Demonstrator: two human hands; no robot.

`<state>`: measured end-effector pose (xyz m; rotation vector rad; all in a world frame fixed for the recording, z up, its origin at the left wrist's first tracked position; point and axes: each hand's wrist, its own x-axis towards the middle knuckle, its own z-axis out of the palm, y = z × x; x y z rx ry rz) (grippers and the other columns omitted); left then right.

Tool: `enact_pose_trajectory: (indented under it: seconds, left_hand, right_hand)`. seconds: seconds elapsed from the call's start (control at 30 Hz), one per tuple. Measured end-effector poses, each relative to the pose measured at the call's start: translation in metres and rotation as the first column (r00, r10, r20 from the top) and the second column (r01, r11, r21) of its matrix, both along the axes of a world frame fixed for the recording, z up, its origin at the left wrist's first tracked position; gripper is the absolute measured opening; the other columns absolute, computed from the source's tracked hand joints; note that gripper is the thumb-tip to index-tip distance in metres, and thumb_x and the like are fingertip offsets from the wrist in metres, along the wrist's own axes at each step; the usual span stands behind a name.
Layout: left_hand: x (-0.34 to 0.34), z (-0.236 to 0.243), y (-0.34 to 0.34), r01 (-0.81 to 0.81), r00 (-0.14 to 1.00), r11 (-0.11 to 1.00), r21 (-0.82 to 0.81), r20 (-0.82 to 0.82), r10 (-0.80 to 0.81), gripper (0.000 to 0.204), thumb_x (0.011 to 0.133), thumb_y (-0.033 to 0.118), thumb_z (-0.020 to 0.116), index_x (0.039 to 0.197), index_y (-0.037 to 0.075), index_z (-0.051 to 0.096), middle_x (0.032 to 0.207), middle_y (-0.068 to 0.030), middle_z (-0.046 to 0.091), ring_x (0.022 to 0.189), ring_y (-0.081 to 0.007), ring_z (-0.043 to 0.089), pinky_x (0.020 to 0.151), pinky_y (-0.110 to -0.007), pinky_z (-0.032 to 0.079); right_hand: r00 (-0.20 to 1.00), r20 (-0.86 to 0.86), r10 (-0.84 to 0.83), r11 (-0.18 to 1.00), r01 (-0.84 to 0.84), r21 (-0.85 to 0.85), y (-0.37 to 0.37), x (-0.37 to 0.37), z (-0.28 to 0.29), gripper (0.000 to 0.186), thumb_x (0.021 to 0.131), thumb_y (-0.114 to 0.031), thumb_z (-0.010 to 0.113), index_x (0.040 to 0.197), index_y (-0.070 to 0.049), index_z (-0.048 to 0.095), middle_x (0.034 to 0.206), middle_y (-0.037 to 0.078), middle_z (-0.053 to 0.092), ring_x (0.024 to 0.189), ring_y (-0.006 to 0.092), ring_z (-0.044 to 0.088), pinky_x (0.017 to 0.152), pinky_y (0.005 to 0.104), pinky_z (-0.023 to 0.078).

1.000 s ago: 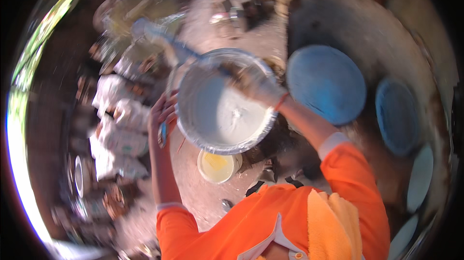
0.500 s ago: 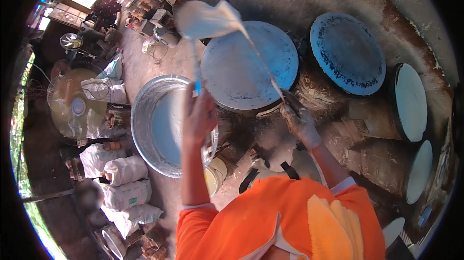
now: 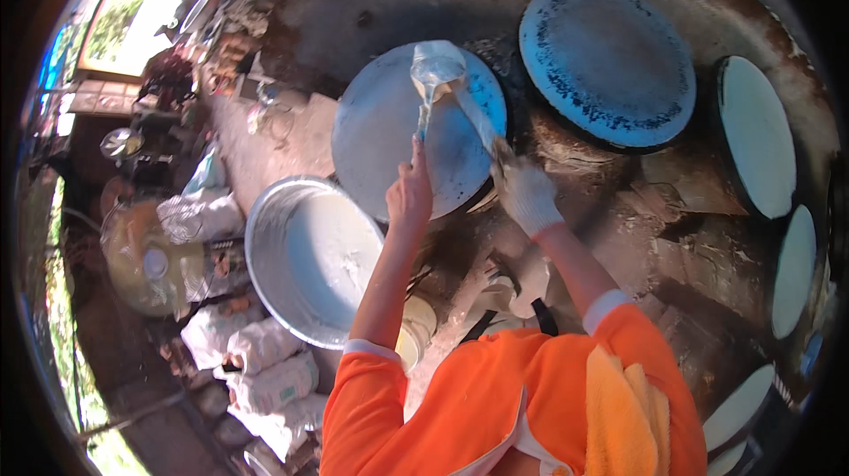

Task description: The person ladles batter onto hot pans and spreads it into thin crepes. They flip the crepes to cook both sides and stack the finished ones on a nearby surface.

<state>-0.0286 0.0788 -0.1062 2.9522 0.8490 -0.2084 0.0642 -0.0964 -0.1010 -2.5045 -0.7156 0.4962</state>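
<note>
Currently, a metal ladle and a pale paddle overlap over a round griddle plate

From my remote seat I look down past orange sleeves at two forearms reaching up from six o'clock. The left hand, near the centre, has its fingers wrapped around the ladle's handle. The ladle's bowl, whitish and wet-looking, is at twelve o'clock over the griddle plate. Toward three o'clock from centre, the right hand, in a pale knitted glove, closes its fingers on the paddle's lower end. The paddle slants from there toward eleven o'clock, its far end against the bowl in my view; I cannot tell whether they touch.

At eight o'clock, just beside the left forearm, sits a wide metal basin of white liquid. A second round plate, its blue rim speckled black, is at two o'clock. Pale round discs stand in a row from three to four. At nine is a fan; stuffed white sacks are piled between seven and eight.
</note>
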Motion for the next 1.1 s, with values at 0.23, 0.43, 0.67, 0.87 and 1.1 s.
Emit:
enact_pose_trajectory:
  seconds: [0.23, 0.43, 0.67, 0.87, 1.1]
  left_hand:
    - [0.014, -0.009, 0.017, 0.034, 0.998, 0.991, -0.128, 0.066, -0.026, 0.068, 0.083, 0.005, 0.047, 0.142, 0.017, 0.016, 0.090, -0.0184, 0.056, 0.075, -0.0325, 0.063, 0.062, -0.041, 0.051]
    - [0.009, 0.000, 0.061, -0.029, 0.997, 0.987, -0.156, 0.061, 0.039, 0.065, 0.086, 0.008, 0.043, 0.142, 0.020, 0.015, 0.094, -0.0192, 0.057, 0.079, -0.0324, 0.062, 0.067, -0.042, 0.051]
    - [-0.023, 0.011, 0.082, -0.140, 0.984, 0.983, -0.118, 0.095, 0.151, 0.055, 0.087, 0.010, 0.042, 0.139, 0.017, 0.026, 0.089, -0.0205, 0.059, 0.079, -0.0354, 0.061, 0.068, -0.043, 0.049]
    - [-0.097, 0.013, 0.050, -0.235, 0.852, 0.935, -0.266, 0.406, 0.330, 0.050, 0.084, 0.008, 0.046, 0.133, 0.012, 0.038, 0.079, -0.0235, 0.059, 0.075, -0.0363, 0.061, 0.065, -0.043, 0.046]
    - [-0.051, 0.027, 0.018, -0.179, 0.825, 0.908, -0.379, 0.445, 0.348, 0.051, 0.086, 0.010, 0.046, 0.136, 0.017, 0.034, 0.088, -0.0240, 0.060, 0.082, -0.0358, 0.061, 0.071, -0.043, 0.046]
  right_hand:
    - [0.989, 0.028, -0.144, 0.967, 0.135, 0.215, -0.073, -0.061, 0.014, 0.036, 0.087, -0.023, 0.053, 0.117, -0.004, 0.055, 0.110, 0.017, 0.059, 0.096, 0.0311, 0.059, 0.082, 0.0371, 0.048]
    - [0.946, 0.254, -0.200, 0.978, 0.178, 0.106, -0.040, -0.069, -0.029, 0.043, 0.090, -0.033, 0.043, 0.129, -0.016, 0.044, 0.110, 0.018, 0.058, 0.093, 0.0314, 0.060, 0.077, 0.0390, 0.050]
    - [0.990, 0.099, -0.102, 0.987, 0.113, -0.112, 0.027, -0.029, -0.033, 0.043, 0.090, -0.031, 0.040, 0.131, -0.018, 0.039, 0.099, 0.016, 0.062, 0.085, 0.0339, 0.061, 0.070, 0.0464, 0.050]
    - [0.993, 0.045, 0.113, 0.979, -0.103, -0.175, 0.072, 0.002, -0.021, 0.049, 0.090, -0.028, 0.042, 0.136, -0.018, 0.031, 0.093, 0.017, 0.062, 0.085, 0.0345, 0.062, 0.067, 0.0476, 0.050]
    - [0.953, 0.108, 0.282, 0.953, -0.266, -0.144, 0.087, 0.016, -0.020, 0.035, 0.089, -0.027, 0.042, 0.119, -0.011, 0.049, 0.093, 0.019, 0.062, 0.090, 0.0354, 0.061, 0.071, 0.0472, 0.049]
